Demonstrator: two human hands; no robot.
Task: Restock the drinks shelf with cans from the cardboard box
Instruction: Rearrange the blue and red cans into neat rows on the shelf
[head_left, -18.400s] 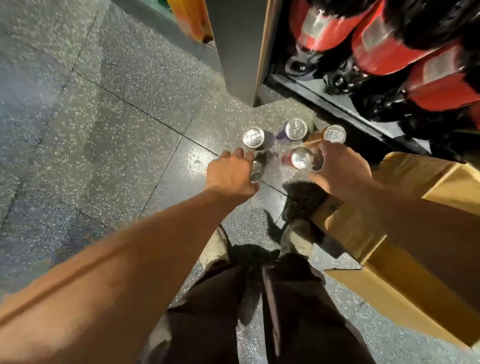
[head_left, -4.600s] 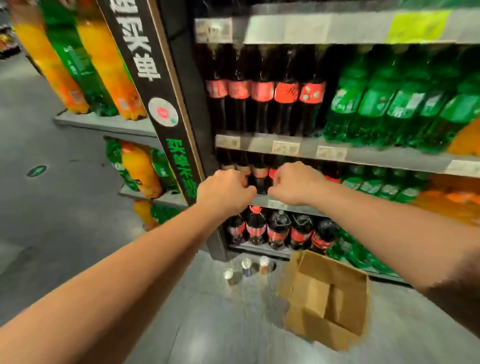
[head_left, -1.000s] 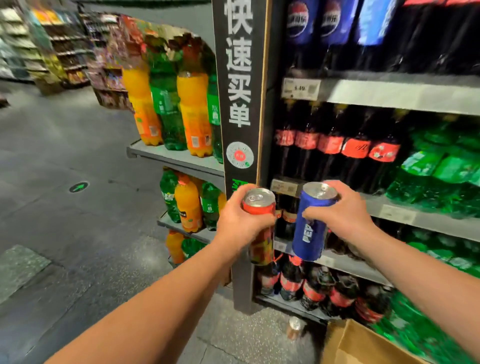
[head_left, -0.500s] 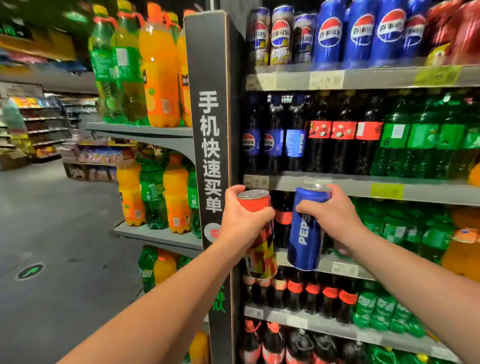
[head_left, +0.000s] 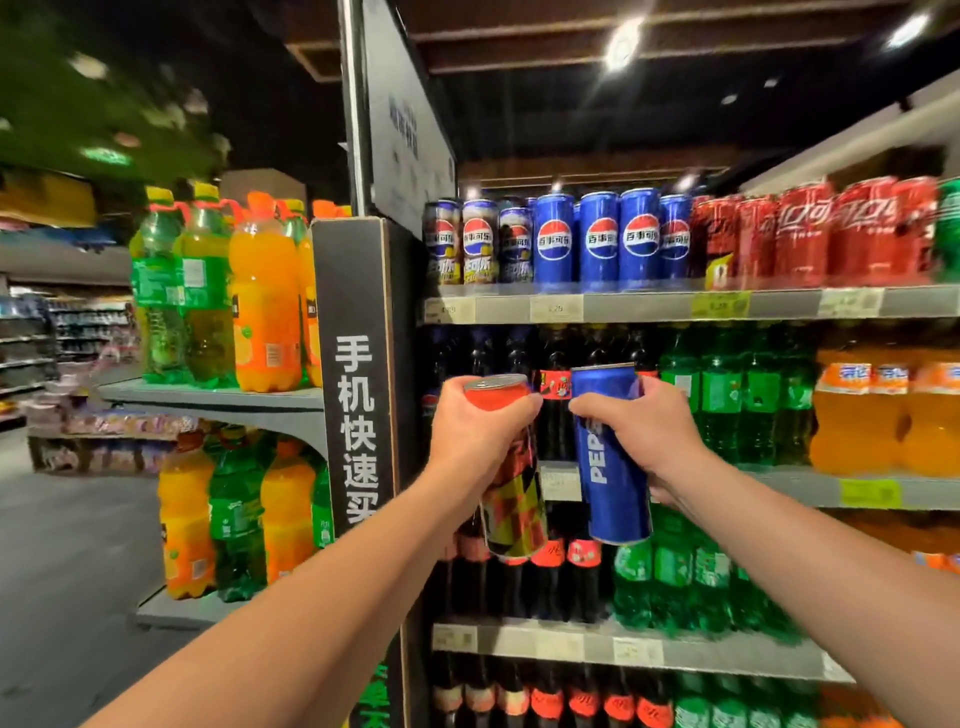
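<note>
- Cans: two in hand, raised in front of the bottle rows (head_left: 727, 395), below the can shelf (head_left: 649, 306) at upper right. Cardboard box out of view.
- Left grip (head_left: 480, 431): wrapped round the upper half of the red can (head_left: 511, 519). Chequered lower half exposed, base tilted slightly to the right.
- Right grip (head_left: 644, 431): wrapped round the upper half of the blue can (head_left: 613, 493), lettering running vertically.
- Held side by side and close. Contact between the two not discernible.
- Likely destinations, as judged: blue row (head_left: 602, 239) for the blue can, red row (head_left: 810, 228) further right for the red can. Dark-printed row (head_left: 478, 241) at the left end, beside the black end panel (head_left: 358, 415).
- Risk, crossed reach: red can on the left, red row on the right. Possible arm crossing and can-to-can collision during the lift. Place one at a time.
- Risk, knock-over: shelf front lined with standing cans, no gap visible at the edge. Forcing a can in liable to topple neighbours or tip one off the front.
- Risk, slip: held high on each can, weight hanging below. Any loosening during the upward reach liable to drop a can onto the bottles or the floor, with a dent or burst as the probable result.
- Risk, snag: base of a tilted can liable to catch the shelf rim. Level before lifting past it.
- Risk, misfiling: chequered print not clearly matched to the red row, too blurred to confirm. Check the label first.
</note>
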